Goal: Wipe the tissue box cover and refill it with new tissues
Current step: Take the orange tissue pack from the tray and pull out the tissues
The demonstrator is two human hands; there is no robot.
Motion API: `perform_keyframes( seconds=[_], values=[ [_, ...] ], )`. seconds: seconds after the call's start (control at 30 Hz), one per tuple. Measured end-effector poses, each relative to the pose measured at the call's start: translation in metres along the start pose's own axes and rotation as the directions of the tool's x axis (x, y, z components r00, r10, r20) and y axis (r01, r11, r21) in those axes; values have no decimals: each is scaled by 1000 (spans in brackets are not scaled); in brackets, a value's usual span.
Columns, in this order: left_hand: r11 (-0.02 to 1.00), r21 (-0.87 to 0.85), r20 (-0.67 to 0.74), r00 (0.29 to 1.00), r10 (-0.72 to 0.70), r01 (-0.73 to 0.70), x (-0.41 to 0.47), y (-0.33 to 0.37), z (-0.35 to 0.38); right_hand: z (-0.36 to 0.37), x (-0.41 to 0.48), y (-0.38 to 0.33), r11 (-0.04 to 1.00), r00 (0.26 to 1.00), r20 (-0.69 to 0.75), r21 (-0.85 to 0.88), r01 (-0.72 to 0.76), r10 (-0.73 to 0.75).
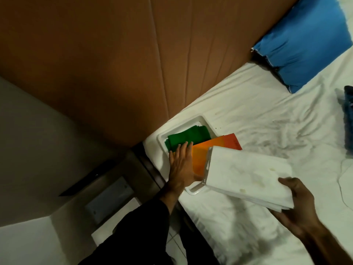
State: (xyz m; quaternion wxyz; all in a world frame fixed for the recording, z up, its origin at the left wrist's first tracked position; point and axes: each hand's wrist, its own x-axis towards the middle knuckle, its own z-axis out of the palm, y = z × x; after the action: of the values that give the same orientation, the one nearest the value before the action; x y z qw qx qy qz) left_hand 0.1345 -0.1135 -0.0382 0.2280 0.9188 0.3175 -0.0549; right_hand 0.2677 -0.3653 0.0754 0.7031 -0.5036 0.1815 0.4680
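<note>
A white rectangular tissue box cover (183, 127) lies open side up on the bed's corner. Inside it I see a green folded cloth (187, 137) and an orange-red flat pack (214, 150). My left hand (180, 167) rests flat, fingers spread, on the cover's near edge, with its fingertips touching the green cloth. My right hand (298, 201) grips the near end of a thick stack of white tissues (246, 175). The stack is held tilted above the cover's right part and hides that part.
White wrinkled bed sheet (267, 121) under everything. A blue pillow (303, 44) lies at the far right against the brown padded headboard (114, 64). A dark blue cloth (348, 115) sits at the right edge. A bedside table (107, 199) stands at left below.
</note>
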Motion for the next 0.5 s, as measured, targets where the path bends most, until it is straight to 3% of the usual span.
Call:
perform_keyframes(
  seconds=[0.07,0.1,0.13,0.2,0.3,0.4,0.47,0.5],
  values=[
    [962,-271,-88,995,-40,14,-18,-11,-4,15,2,11,999,999,42,-41,-31,33],
    [895,-444,-116,988,-105,43,-31,-16,-7,23,2,18,997,997,59,-53,-50,53],
    [770,-632,-94,978,-188,87,-45,-23,-8,31,2,26,996,994,79,-63,-65,70],
    [344,-908,119,934,-337,240,-79,-31,-12,49,1,43,991,984,138,-94,-97,109],
    [-316,-863,477,843,-248,395,-145,-60,-9,80,-1,77,970,952,222,-168,-177,212],
    [-570,-732,539,829,-149,374,-183,-86,-18,107,0,115,920,916,216,-280,-273,337],
    [-650,-708,452,884,-118,276,-207,-108,-25,120,3,143,879,894,191,-349,-325,406],
    [-654,-709,455,880,-139,263,-216,-117,-29,124,4,154,857,885,176,-387,-340,430]
  ],
)
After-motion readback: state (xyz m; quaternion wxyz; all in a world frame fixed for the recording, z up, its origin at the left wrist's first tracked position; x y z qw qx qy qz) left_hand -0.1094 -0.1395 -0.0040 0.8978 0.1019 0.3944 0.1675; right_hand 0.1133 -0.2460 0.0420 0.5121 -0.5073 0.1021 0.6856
